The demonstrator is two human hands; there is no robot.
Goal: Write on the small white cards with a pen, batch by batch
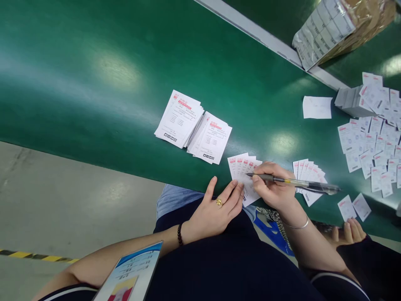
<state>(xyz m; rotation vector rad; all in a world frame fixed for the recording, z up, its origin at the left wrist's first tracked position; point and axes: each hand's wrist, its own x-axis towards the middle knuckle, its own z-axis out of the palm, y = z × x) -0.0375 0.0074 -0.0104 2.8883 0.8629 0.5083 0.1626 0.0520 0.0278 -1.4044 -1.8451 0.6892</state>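
A black pen (300,183) is gripped in my right hand (277,188), its tip over a small fan of white certificate cards (239,165) with red headings. My left hand (216,209) lies palm down, fingers stretched out, its fingertips at the lower left edge of that fan. Part of the fan is hidden under my right hand. Just right of my right hand lies a second fan of cards (313,177). Up and to the left, two stacks of certificate cards lie side by side, a left stack (180,119) and a right stack (214,138).
A co-worker's hand (352,230) touches two cards at the table's near edge. Many loose cards (372,142) spread over the right side, below a thick card stack (351,102). A blank white slip (317,107) lies nearby. A plastic-wrapped carton (338,29) stands beyond the green table's (94,96) rail.
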